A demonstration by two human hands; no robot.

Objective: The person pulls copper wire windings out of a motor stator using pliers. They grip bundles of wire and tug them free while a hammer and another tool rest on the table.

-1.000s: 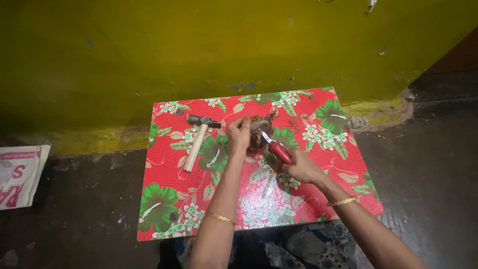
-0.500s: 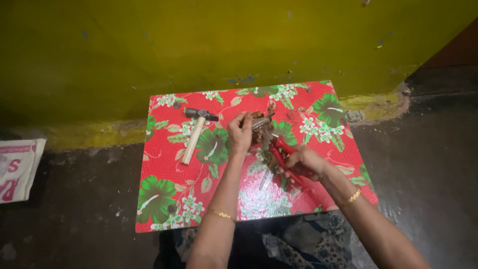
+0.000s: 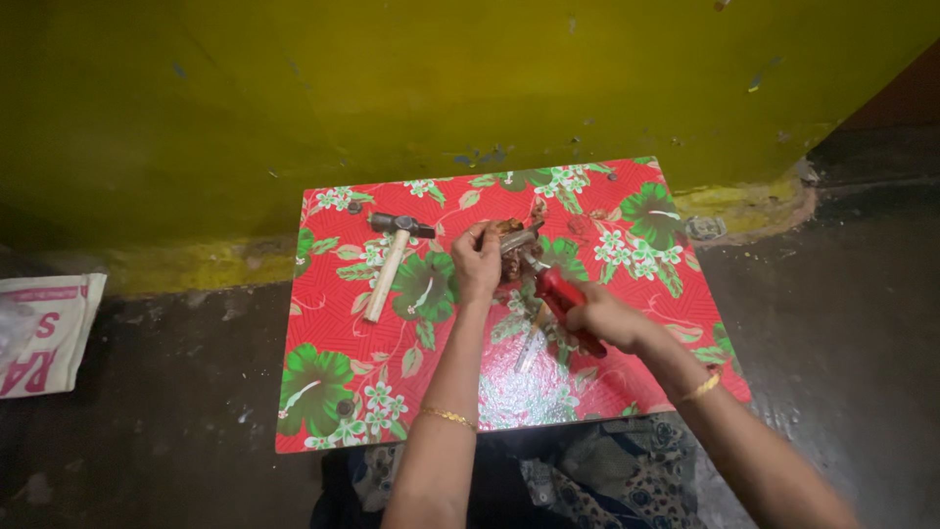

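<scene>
Yellow wall behind a red floral table (image 3: 333, 392). I see my left hand (image 3: 477, 264) closed around a small brownish metal piece (image 3: 511, 235), and my right hand (image 3: 599, 318) wrapped tight on red-handled pliers (image 3: 553, 289) whose nose meets that piece. Left of the grip lies a hammer (image 3: 390, 263)

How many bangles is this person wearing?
2: one gold bangle on the left wrist, one gold bangle on the right wrist, near the table's front edge. None else shows.
</scene>
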